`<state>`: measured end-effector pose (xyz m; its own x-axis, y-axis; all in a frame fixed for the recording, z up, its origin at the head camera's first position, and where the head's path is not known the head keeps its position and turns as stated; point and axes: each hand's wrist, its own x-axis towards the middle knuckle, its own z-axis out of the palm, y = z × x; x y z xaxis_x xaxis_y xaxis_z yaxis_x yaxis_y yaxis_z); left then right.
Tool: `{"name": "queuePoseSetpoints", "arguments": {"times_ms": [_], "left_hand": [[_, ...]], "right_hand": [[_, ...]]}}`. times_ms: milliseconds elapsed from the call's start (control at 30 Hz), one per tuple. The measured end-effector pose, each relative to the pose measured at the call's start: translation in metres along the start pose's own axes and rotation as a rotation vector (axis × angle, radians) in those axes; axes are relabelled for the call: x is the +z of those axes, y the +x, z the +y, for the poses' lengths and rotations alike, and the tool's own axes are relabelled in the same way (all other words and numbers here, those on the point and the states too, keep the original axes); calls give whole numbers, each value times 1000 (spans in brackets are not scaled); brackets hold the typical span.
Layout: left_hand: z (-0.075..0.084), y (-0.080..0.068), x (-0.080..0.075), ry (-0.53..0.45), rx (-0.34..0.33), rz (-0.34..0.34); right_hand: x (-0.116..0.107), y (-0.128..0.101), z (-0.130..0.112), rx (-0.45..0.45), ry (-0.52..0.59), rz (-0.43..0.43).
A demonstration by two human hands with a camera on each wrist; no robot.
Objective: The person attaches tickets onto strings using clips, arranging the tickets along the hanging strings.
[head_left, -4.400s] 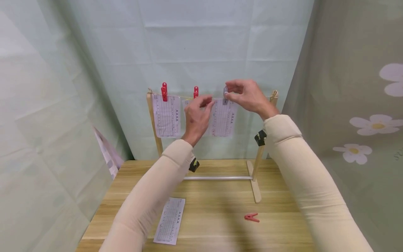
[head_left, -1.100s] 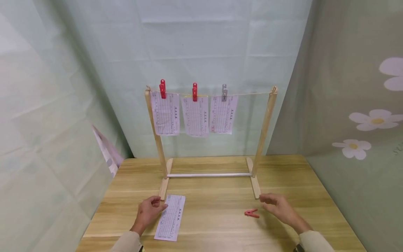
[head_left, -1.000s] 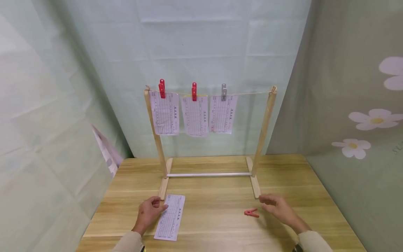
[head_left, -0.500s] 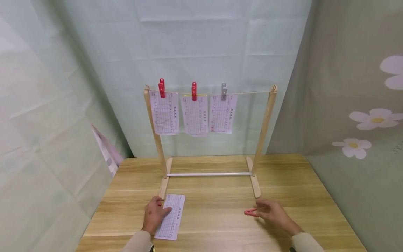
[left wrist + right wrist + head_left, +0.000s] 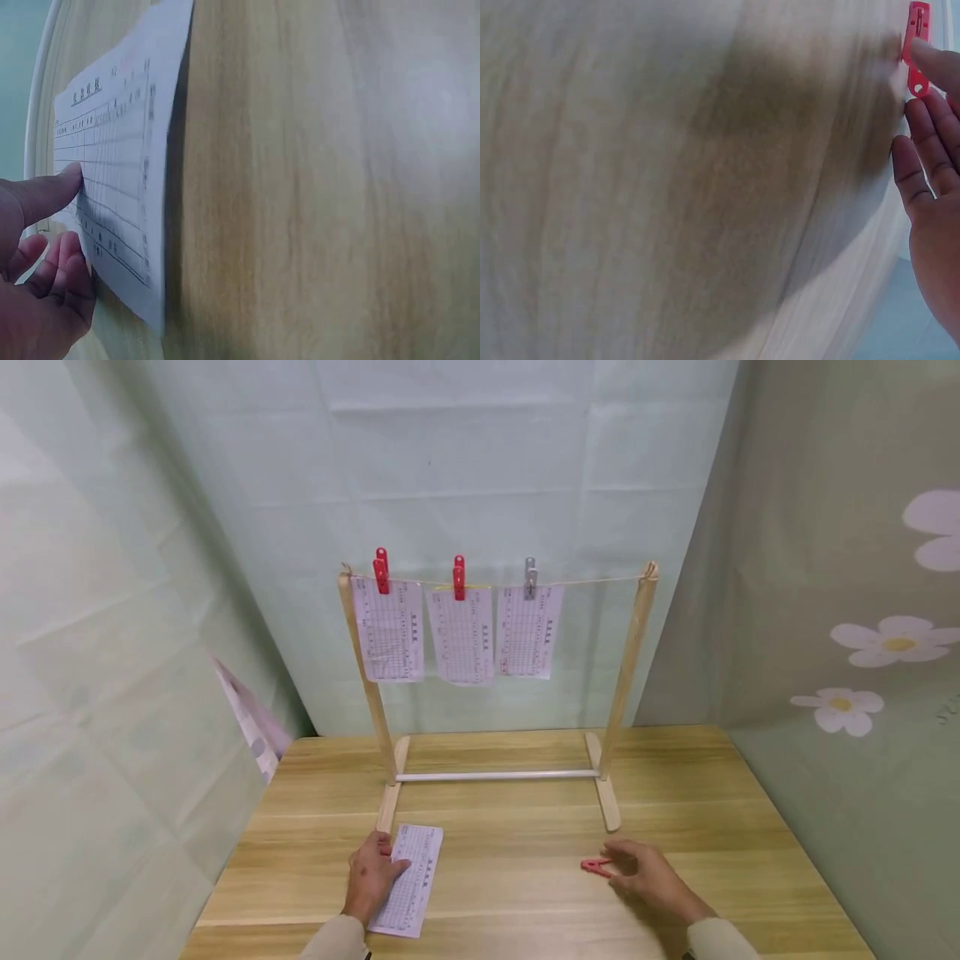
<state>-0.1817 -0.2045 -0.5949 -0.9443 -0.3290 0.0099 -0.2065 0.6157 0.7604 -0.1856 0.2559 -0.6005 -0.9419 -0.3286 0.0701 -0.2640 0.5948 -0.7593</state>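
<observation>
A printed receipt slip (image 5: 411, 881) lies on the table at the left. My left hand (image 5: 369, 872) pinches its left edge, thumb over the printed face and fingers curled at the edge; the left wrist view shows the slip (image 5: 120, 150) with the thumb on it. On the right, my right hand (image 5: 651, 878) holds a red clip (image 5: 595, 866) by its spread handles between thumb and fingertips. In the right wrist view the thumb presses on the clip (image 5: 916, 26). Three more slips hang from a string, under a red clip (image 5: 382, 572), another red clip (image 5: 459, 578) and a grey clip (image 5: 530, 581).
The string (image 5: 600, 581) is tied between two wooden posts, the left post (image 5: 375, 718) and the right post (image 5: 626, 677). A white bar (image 5: 495, 775) joins their feet. Cloth curtains (image 5: 465, 460) surround the wooden table (image 5: 517, 893).
Both hands came down from the grey clip and string to the table. The left hand then slid right onto the slip, and the right hand moved left and took hold of the red clip.
</observation>
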Motion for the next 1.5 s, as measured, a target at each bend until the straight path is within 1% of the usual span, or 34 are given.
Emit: {"name": "queuePoseSetpoints", "arguments": {"times_ms": [100,233,400,533,700,900,1100,1333,1500], "left_hand": [[-1,-2,0,-2,7,11],[-2,-3,-1,-4,17,13],[-2,-2,-1,-30,17,-7],[-2,-2,-1,-46,13,-18],[0,-2,0,-79,13,-37],[2,0,2,-50,-2,-50],[6,-3,0,-15,46,-81],[5,-4,2,-7,104,-75],[7,-4,1,-19,100,-104]], "right_hand": [[-1,-1,1,-30,-28,-7],[-1,-1,2,-52,-29,-10],[0,-2,1,-40,-22,-4],[-1,-2,0,-18,7,0],[-4,0,0,-45,40,0],[-3,1,0,-49,47,5],[-3,1,-3,-53,43,10],[-1,1,-3,-40,69,10],[-1,4,-5,-28,71,4]]}}
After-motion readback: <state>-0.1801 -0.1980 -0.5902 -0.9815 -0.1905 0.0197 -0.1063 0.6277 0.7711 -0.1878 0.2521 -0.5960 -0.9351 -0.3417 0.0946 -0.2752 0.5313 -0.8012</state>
